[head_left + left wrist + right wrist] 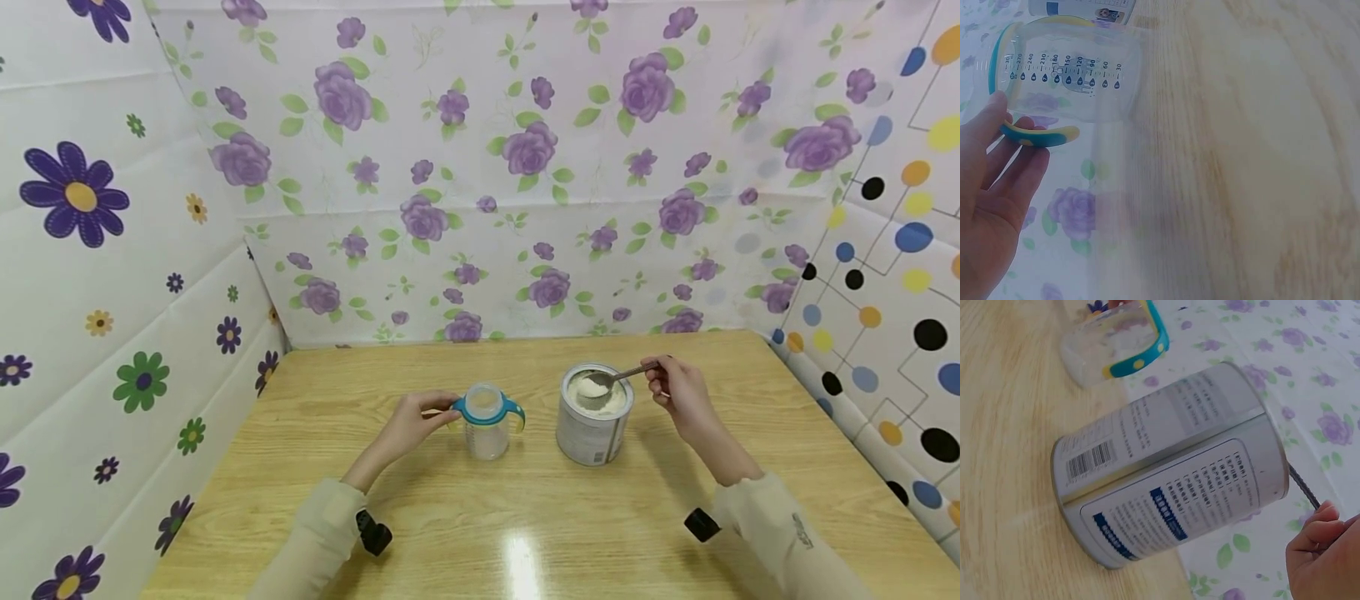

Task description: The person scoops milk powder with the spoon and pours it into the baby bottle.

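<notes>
A clear baby bottle (pixel 487 438) with a blue ring and two handles stands upright and uncapped on the table; measuring marks show on its side in the left wrist view. My left hand (pixel 420 418) pinches its left handle (pixel 1041 136) between thumb and fingers. To its right stands an open can (pixel 588 435) of pale powder (pixel 613 400). My right hand (pixel 682 396) grips a metal spoon by its handle (pixel 637 369), the bowl heaped with powder over the can's opening. In the right wrist view the can hides the spoon's bowl.
Both things stand on a wood-grain table (pixel 360 375). Behind it hangs a cloth (pixel 487 250) with purple roses, with patterned cloths along both sides. A black wrist camera (pixel 372 533) sits on the left sleeve, another black camera (pixel 702 525) on the right.
</notes>
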Motion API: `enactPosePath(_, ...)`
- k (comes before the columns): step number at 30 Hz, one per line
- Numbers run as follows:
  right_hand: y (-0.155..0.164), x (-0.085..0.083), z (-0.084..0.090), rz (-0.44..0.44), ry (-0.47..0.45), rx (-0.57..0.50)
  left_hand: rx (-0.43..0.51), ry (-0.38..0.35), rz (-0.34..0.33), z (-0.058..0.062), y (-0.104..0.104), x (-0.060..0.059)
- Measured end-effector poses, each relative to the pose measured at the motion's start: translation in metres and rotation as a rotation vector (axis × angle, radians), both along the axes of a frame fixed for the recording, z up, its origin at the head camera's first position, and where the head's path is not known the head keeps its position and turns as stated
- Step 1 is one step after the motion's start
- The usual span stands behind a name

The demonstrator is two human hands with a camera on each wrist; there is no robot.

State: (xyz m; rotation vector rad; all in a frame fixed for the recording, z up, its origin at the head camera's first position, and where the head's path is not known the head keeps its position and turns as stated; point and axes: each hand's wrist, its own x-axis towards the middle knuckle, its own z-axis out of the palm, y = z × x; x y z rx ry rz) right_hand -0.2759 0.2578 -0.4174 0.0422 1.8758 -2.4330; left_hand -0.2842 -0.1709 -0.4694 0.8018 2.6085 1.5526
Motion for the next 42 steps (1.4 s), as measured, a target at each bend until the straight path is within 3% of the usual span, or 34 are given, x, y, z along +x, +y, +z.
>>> enactPosePath(16, 0.0012, 0.0035, -0.0006, -0.001, 0.027, -0.067, 0.02, -0.01, 0.009, 0.0009, 0.0022, 0.0009)
enactPosePath(20, 0.0019, 0.0033, -0.0003, 0.01, -0.005, -0.104, 0.007, -0.012, 0.008, 0.0013, 0.0015, 0.0007)
enactPosePath(29, 0.0047, 0.003, -0.0022, 0.113, -0.116, -0.304, -0.02, 0.008, 0.005, 0.0006, 0.0007, 0.0009)
enactPosePath(42, -0.0005, 0.0008, -0.0017, 0.144, -0.119, -0.373, -0.033, -0.015, 0.022, 0.0005, 0.0006, 0.0007)
